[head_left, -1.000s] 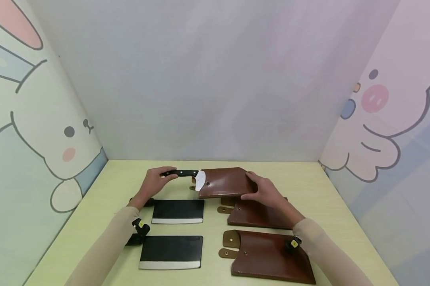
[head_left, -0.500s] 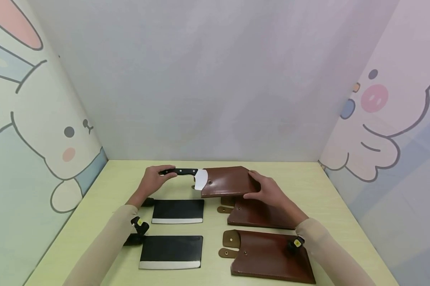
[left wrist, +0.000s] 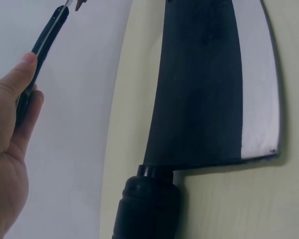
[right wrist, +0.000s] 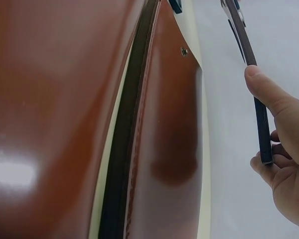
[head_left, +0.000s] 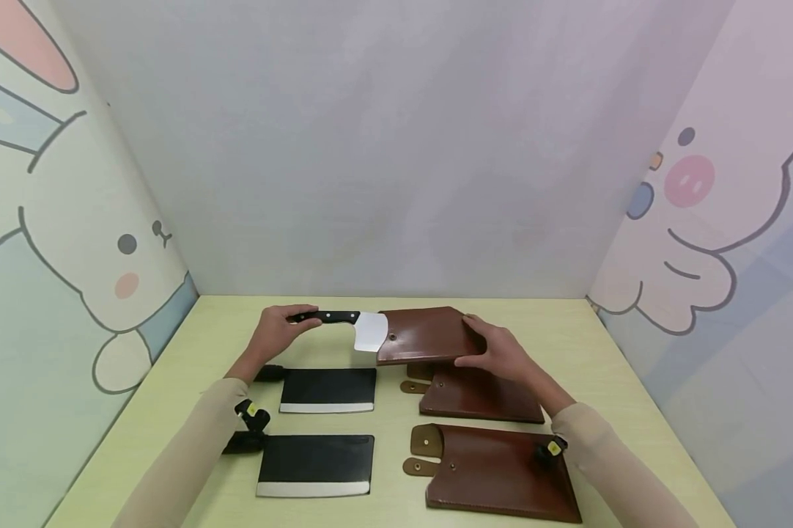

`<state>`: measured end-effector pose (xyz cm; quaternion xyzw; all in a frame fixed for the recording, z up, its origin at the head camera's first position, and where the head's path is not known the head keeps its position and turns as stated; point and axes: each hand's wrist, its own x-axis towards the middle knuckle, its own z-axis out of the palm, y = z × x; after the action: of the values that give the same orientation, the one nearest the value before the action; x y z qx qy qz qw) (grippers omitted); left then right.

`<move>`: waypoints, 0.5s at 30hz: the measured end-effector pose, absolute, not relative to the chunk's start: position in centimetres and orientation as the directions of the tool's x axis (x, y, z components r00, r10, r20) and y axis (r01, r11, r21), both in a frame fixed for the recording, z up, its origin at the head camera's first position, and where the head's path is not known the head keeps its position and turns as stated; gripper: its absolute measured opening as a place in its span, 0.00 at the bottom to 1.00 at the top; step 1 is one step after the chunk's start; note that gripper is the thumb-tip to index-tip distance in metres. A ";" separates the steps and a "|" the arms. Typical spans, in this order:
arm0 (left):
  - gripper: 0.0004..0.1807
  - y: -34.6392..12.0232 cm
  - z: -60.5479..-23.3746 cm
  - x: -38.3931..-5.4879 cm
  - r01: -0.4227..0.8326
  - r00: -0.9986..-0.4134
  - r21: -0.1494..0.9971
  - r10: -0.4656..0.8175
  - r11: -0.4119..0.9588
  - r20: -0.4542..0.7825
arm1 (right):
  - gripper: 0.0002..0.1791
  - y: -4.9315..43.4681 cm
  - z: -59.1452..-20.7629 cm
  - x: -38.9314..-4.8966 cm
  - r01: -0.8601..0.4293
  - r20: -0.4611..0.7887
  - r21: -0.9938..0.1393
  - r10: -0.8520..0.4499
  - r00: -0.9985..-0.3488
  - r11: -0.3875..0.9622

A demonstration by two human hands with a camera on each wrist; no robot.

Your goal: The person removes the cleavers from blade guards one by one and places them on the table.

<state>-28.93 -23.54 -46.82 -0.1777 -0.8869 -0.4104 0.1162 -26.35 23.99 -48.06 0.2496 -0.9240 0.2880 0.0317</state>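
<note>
My left hand (head_left: 279, 331) pinches the black riveted handle (head_left: 337, 317) of a cleaver. Part of its bright blade (head_left: 371, 333) shows outside a brown leather sheath (head_left: 429, 336); the rest is hidden inside. At the sheath's right end, my right hand (head_left: 498, 352) grips it between thumb and fingers. Both are held above the table. In the left wrist view the hand (left wrist: 12, 129) has thumb and fingers on the handle (left wrist: 47, 37). Seen edge-on in the right wrist view, the sheath (right wrist: 246, 47) sits in the right hand (right wrist: 289, 134).
Two dark-bladed cleavers, a rear one (head_left: 328, 389) and a front one (head_left: 315, 463), lie at left on the pale table (head_left: 390, 506). Two more brown sheaths, a rear one (head_left: 469, 400) and a front one (head_left: 495, 477), lie at right. A grey wall (head_left: 396, 147) stands behind.
The hands have drawn slightly apart, left hand leftward and right hand with the sheath rightward. More of the blade shows outside the sheath. The cleavers and sheaths on the table have not moved.
</note>
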 end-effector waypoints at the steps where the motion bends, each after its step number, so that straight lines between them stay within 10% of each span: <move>1: 0.21 -23.6 -46.8 -28.9 0.412 -0.909 0.682 0.220 0.605 0.354 | 0.56 24.0 -48.0 -26.3 -0.479 0.202 -0.518 -0.443 -0.873 0.708; 15: 0.19 -24.6 -46.4 -28.5 0.399 -0.908 0.672 0.168 0.623 0.384 | 0.57 24.8 -47.5 -26.3 -0.466 0.207 -0.536 -0.426 -0.881 0.703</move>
<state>-28.52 -24.62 -46.36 -0.1594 -0.8894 -0.4037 0.1435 -26.29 24.83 -47.53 0.2420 -0.9223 0.2996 0.0336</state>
